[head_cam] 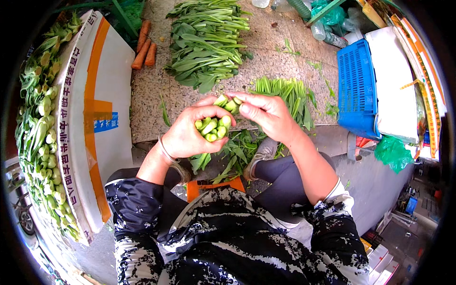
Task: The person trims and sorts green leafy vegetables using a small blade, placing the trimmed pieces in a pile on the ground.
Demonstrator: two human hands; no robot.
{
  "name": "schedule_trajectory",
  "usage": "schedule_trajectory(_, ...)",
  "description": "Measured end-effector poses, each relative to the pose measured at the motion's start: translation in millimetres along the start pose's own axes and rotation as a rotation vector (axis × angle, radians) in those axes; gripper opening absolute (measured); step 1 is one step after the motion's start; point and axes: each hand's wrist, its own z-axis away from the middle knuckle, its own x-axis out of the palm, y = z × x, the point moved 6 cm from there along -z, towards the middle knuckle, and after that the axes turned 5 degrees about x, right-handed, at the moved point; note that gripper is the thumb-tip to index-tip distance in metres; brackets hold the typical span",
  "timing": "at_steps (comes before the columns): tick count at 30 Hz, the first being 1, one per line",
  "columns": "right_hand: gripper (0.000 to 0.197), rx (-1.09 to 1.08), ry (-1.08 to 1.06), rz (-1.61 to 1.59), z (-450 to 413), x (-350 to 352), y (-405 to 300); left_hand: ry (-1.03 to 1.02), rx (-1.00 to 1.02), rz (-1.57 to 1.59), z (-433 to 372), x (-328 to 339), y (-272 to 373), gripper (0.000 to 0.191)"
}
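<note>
My left hand (194,130) is closed around a bunch of green vegetable stalks (213,128), their pale cut ends facing me. The thumb and fingers of my right hand (269,115) pinch at a stalk end (236,101) on the far side of the bunch. A long row of leafy greens (210,46) lies on the speckled stone surface (265,64) beyond my hands, leaves to the left and stems to the right. A smaller pile of greens (290,96) is just past my right hand, partly hidden by it. Loose leaves (231,153) lie on the ground between my shoes.
Several carrots (144,51) rest at the left, beside a white foam box (110,78) with orange tape. More greens (48,131) lie along the far left. On the right are a blue plastic crate (357,87), a white box (392,82), a green plastic bag (393,153) and plastic bottles (318,31).
</note>
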Motion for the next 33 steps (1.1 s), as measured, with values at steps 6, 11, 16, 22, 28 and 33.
schedule_trajectory(6,0.034,0.234,-0.245,-0.310,5.0,-0.3,4.8,-0.178,0.010,0.082,5.0,6.9,9.9,0.028)
schedule_trajectory(11,0.040,0.209,-0.495,-0.394,11.3,17.5,-8.1,-0.290,-0.215,0.380,15.2,12.8,3.5,0.028)
schedule_trajectory(16,0.043,0.193,-0.513,-0.371,12.5,19.3,-6.5,-0.292,-0.282,0.546,22.0,17.6,-1.3,0.030)
schedule_trajectory(22,0.047,0.185,-0.534,-0.286,11.9,18.9,-7.0,-0.333,-0.299,0.567,23.1,18.9,-1.6,0.030)
schedule_trajectory(28,0.034,0.319,-0.240,-0.273,-10.6,8.0,24.6,-0.191,-0.284,0.610,25.0,11.3,-8.1,0.035)
schedule_trajectory(33,0.044,0.491,0.127,-0.145,-43.5,-12.1,93.5,-0.104,-0.149,0.599,20.9,-1.9,-0.1,0.064)
